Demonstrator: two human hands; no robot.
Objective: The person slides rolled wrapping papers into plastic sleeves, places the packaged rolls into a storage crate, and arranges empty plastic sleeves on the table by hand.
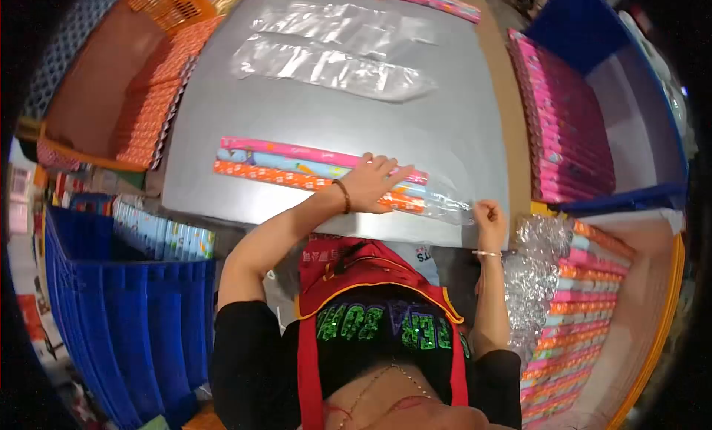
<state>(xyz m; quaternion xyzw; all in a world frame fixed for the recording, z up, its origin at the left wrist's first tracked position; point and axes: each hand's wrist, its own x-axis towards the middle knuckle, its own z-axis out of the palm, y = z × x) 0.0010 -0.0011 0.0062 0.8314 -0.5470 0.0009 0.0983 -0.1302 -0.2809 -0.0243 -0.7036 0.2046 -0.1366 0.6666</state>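
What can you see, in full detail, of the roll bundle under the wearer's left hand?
The bundle is three long, slim, patterned rolls side by side: pink farthest from the wearer, light blue in the middle, orange with white markings nearest. They lie flat on the grey table, slightly aslant. The left hand rests across them toward their right end. Clear, shiny, plastic-looking film extends past that end to the right hand; how much it covers the rolls is unclear.

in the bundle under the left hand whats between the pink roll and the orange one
A light blue roll lies between the pink roll and the orange roll, as the head view shows.
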